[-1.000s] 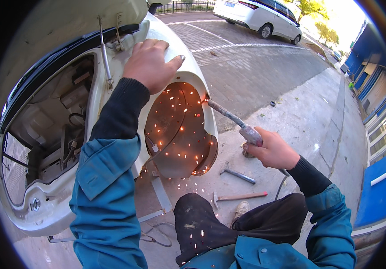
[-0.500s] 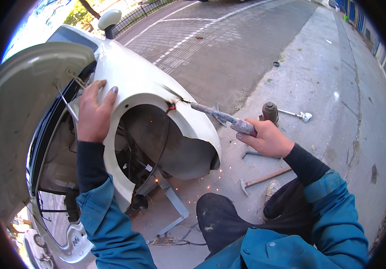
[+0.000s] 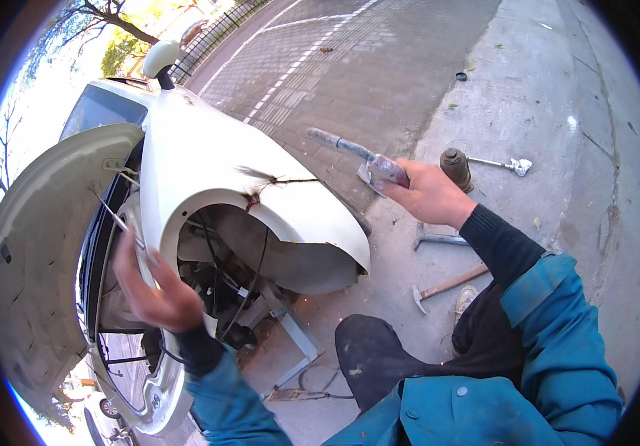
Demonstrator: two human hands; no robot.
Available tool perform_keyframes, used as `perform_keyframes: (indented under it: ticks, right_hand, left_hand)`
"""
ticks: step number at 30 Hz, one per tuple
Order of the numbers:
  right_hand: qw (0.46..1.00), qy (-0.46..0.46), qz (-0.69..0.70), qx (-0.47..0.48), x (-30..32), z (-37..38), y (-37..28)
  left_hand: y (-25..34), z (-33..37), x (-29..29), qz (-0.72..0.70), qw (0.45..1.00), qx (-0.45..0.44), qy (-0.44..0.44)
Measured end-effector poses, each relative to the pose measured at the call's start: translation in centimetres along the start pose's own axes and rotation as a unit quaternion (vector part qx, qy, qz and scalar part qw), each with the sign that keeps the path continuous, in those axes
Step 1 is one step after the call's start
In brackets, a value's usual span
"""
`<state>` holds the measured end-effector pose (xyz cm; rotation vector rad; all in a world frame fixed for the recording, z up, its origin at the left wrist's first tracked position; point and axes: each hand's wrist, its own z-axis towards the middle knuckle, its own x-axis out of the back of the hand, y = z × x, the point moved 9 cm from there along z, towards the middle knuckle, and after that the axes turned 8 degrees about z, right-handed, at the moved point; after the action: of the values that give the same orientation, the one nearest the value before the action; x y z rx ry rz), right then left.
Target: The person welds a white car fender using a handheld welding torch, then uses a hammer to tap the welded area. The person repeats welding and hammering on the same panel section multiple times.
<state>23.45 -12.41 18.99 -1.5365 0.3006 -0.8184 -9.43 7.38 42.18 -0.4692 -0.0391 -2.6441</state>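
My right hand (image 3: 437, 193) is closed round the handle of a worn grey welding electrode holder (image 3: 346, 146), raised off the car and pointing left. The white car fender (image 3: 223, 149) stands in front of me. Above its wheel arch are black scorch marks and a reddish burnt spot (image 3: 251, 199). A thin dark line, a rod or a mark, crosses the fender there; I cannot tell which. My left hand (image 3: 158, 286), slightly blurred, hovers over the engine-bay side of the fender with fingers apart, holding nothing. The wheel opening has a dark liner (image 3: 298, 264) and no wheel.
The raised hood (image 3: 45, 253) stands at left, beside a thin prop rod (image 3: 112, 208). At right on the pavement are a bottle jack (image 3: 455, 165) with a metal rod (image 3: 498, 163), a grey metal tool (image 3: 439, 238) and a hammer (image 3: 450, 282). A metal stand (image 3: 294, 334) sits below the arch.
My left hand has left the fender and come down toward me. The electrode holder has lifted away from the scorched spot. The shower of sparks has mostly died down. My view has shifted.
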Motion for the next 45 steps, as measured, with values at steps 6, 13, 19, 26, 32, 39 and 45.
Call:
perform_keyframes:
  ticks: [6,13,19,26,32,39,45]
  right_hand:
    - [0.999,0.008,0.023,-0.026,2.0,-0.4,0.3]
    - [0.999,0.002,-0.028,-0.024,2.5,-1.0,0.4]
    - [0.999,0.003,-0.034,-0.005,3.4,-1.2,0.7]
    - [1.0,-0.007,-0.025,-0.012,4.5,-1.6,1.3]
    - [0.999,-0.01,-0.035,-0.011,4.5,-0.6,1.4]
    - [0.998,-0.01,-0.043,-0.034,2.5,1.9,1.4]
    - [0.996,0.001,-0.055,-0.076,3.2,3.6,3.5]
  left_hand:
    - [3.4,-19.7,-9.4,-0.358,0.86,0.348,-0.111]
    - [0.9,-25.7,-22.4,-0.642,0.462,0.611,-0.037]
    - [2.3,-24.1,-26.0,-0.688,0.428,0.576,-0.103]
    - [2.5,-25.2,-26.5,-0.692,0.427,0.571,-0.11]
    - [1.2,-26.3,-26.6,-0.678,0.451,0.57,-0.11]
    - [1.1,-26.9,-27.0,-0.66,0.424,0.614,-0.088]
    - [0.1,-27.6,-25.3,-0.587,0.481,0.648,-0.056]
